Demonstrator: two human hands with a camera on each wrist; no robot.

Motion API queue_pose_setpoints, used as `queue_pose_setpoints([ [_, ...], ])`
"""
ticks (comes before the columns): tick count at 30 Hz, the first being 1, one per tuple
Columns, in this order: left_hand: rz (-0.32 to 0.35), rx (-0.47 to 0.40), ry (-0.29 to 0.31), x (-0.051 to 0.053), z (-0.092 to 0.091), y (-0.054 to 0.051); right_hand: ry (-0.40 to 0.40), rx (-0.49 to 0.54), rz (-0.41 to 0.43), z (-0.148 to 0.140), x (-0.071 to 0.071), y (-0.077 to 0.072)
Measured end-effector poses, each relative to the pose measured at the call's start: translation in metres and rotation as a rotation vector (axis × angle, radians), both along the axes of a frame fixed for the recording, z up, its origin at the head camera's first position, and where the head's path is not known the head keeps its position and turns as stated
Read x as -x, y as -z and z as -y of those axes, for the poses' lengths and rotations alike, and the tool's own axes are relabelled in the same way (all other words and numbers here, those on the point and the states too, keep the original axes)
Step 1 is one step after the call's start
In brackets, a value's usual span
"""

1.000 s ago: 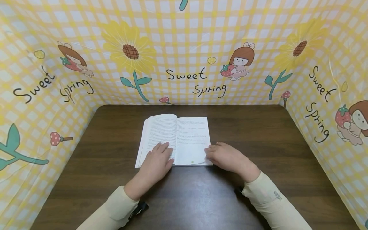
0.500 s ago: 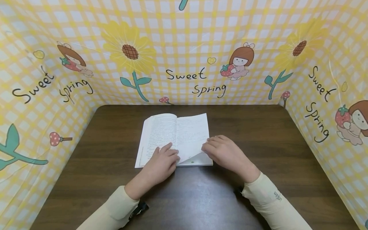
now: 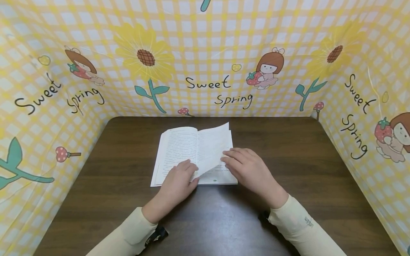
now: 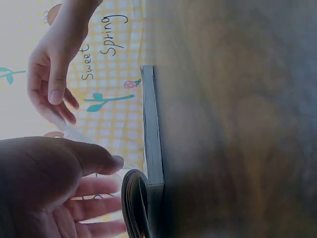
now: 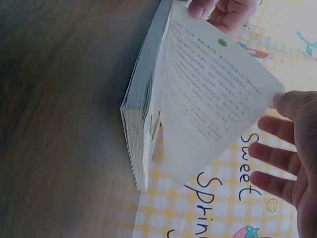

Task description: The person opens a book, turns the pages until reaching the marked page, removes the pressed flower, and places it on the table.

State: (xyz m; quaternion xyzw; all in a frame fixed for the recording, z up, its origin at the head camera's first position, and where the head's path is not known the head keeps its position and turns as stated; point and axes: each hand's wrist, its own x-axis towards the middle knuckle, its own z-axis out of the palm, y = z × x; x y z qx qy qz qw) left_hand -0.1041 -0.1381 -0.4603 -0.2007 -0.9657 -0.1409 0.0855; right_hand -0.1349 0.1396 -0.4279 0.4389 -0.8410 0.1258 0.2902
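An open book with printed pages lies on the brown table. My left hand rests on the lower part of the left page, fingers extended, thumb near the spine. A single page on the right side is raised and slants up from the book. Its lower outer corner is pinched between thumb and forefinger of my right hand; in the right wrist view the other fingers spread out beside the sheet. Seen from the left wrist, the left-hand pages curve up under the fingers.
Dark wooden table surrounds the book. A yellow checked cloth with flowers and lettering stands around the back and both sides. A black strap shows at the left sleeve's cuff.
My right hand has moved left and up, lifting the page from nearly flat to a slant. The left hand stays on the left page, shifting slightly.
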Motion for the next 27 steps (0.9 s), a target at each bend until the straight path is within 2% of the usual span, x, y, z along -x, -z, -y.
queue_pose_setpoints([
  [5, -0.017, -0.093, -0.11, 0.0, 0.001, -0.002, 0.074, 0.071, 0.035, -0.004, 0.003, 0.0],
  [7, -0.061, -0.117, -0.134, 0.001, 0.002, -0.002, 0.098, 0.08, 0.052, -0.005, 0.004, 0.0],
  [11, -0.175, -0.068, -0.129, 0.002, 0.007, -0.002, 0.137, 0.079, 0.093, -0.005, 0.005, 0.001],
  [13, -0.194, -0.011, -0.106, 0.003, 0.009, -0.002, 0.153, 0.074, 0.109, -0.006, 0.005, 0.002],
  [15, -0.17, 0.042, -0.072, 0.004, 0.011, -0.003, 0.166, 0.074, 0.124, -0.006, 0.006, 0.001],
  [20, -0.027, 0.103, 0.019, 0.007, 0.013, -0.009, 0.196, 0.092, 0.167, -0.006, 0.009, 0.003],
  [27, 0.068, 0.122, 0.066, 0.008, 0.02, -0.016, 0.261, 0.079, 0.284, -0.008, 0.013, 0.009],
])
